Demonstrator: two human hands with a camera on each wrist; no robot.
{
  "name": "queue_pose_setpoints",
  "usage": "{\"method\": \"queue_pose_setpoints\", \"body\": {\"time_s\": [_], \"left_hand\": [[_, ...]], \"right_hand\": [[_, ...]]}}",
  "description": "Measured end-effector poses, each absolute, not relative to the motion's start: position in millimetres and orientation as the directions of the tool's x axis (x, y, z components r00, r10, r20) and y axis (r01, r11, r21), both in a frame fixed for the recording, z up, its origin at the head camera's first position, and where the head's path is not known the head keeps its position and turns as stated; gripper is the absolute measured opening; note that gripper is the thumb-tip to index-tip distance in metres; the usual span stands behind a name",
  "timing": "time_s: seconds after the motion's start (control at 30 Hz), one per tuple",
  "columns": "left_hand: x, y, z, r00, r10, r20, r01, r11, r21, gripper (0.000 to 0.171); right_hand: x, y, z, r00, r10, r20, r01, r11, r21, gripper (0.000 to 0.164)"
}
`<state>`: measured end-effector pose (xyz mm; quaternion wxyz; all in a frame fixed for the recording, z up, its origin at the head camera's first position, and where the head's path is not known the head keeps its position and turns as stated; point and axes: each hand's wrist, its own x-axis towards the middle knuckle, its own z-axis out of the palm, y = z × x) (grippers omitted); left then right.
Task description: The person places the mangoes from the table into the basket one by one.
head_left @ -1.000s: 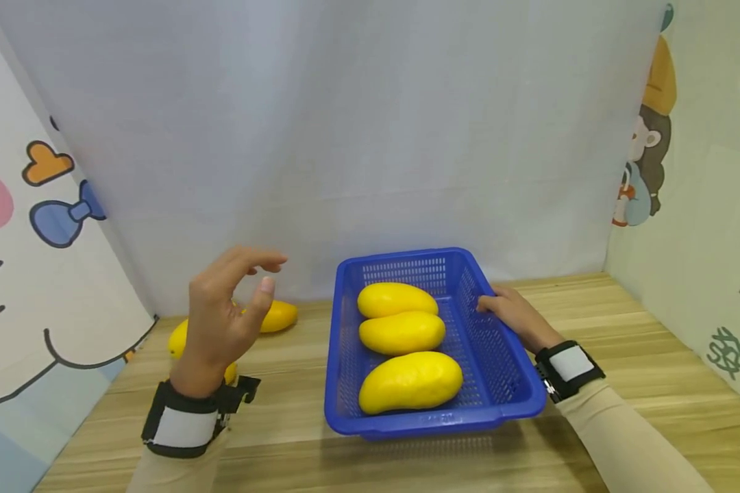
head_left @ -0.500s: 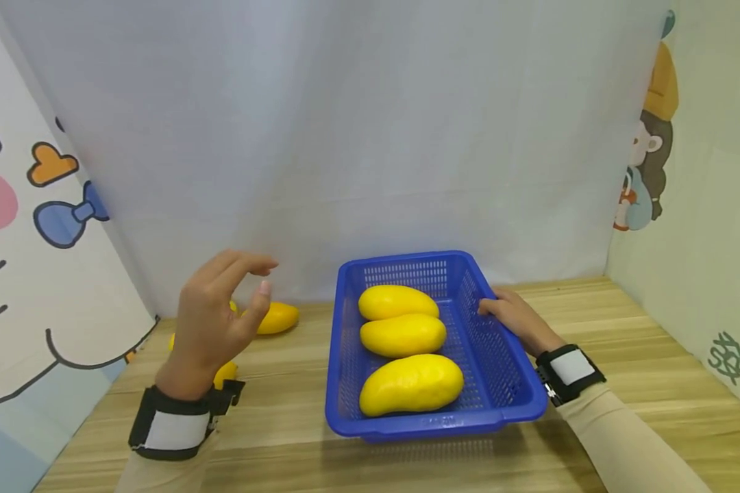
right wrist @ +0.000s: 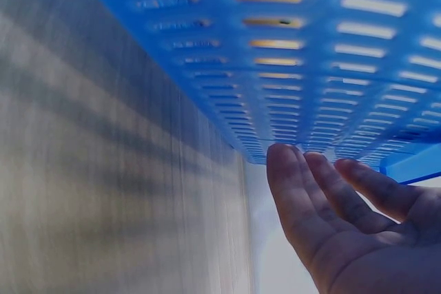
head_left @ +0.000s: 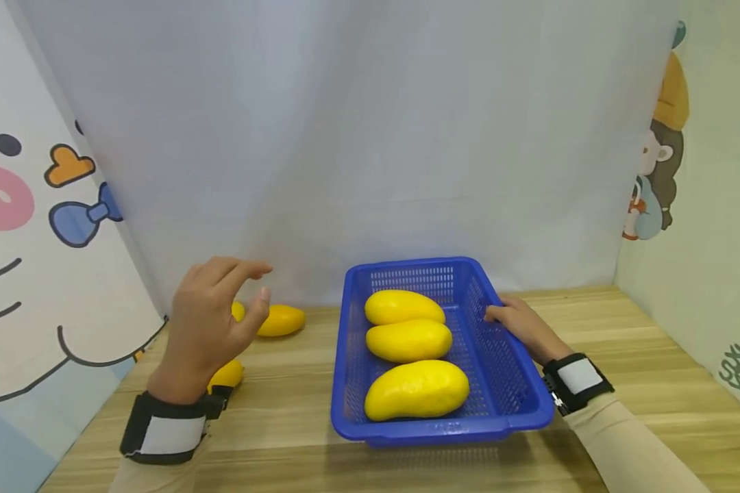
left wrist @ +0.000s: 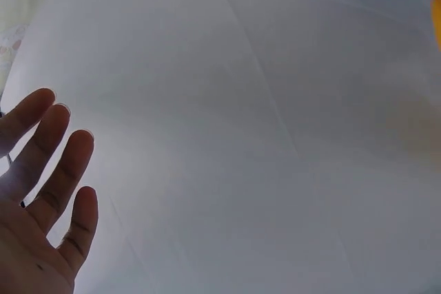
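My right hand (head_left: 521, 325) grips the right rim of a blue plastic basket (head_left: 339, 383), thumb over the edge. Below, in the right wrist view, its fingers (right wrist: 293, 197) reach along the slotted outer wall. Three yellow mangoes, a far one (head_left: 403, 307), a middle one (head_left: 409, 340) and a near one (head_left: 416, 390), lie in the basket's left part. My left hand (head_left: 206, 318) hovers left of the basket, fingers spread and gently bent, holding nothing. Behind and beside it lie loose mangoes, one farther back (head_left: 281, 321) and one nearer (head_left: 227, 375); a third (head_left: 238, 311) is mostly hidden by the hand.
The wood-grain table (head_left: 290, 411) carries the basket's shadow below its front edge. A white cloth backdrop (head_left: 370, 137) rises behind. Panels with cartoon prints stand on the left (head_left: 68, 287) and the right (head_left: 715, 205).
My left hand has drifted left and slightly down, uncovering more of the loose mangoes. The right hand keeps its grip on the basket; the whole view has shifted a little.
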<state>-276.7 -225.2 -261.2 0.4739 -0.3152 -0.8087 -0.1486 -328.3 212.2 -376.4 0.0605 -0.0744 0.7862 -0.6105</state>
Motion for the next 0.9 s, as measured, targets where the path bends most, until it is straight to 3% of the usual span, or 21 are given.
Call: {"method": "queue_pose_setpoints", "body": {"time_s": [0.27, 0.63, 0.9], "left_hand": [[-278, -241, -270, -0.434, 0.369, 0.822, 0.588, 0.807, -0.052, 0.033], [-284, -252, -275, -0.476, 0.365, 0.8, 0.554, 0.831, -0.05, 0.033], [-290, -265, -290, -0.542, 0.36, 0.759, 0.518, 0.855, -0.035, 0.031]], "right_hand": [[-329, 213, -376, -0.979, -0.203, 0.016, -0.071, 0.265, -0.962, 0.035], [-329, 213, -377, -0.978, -0.208, 0.013, -0.067, 0.254, -0.965, 0.035], [-328, 213, -377, -0.979, -0.205, 0.014, -0.069, 0.26, -0.963, 0.035]]}}
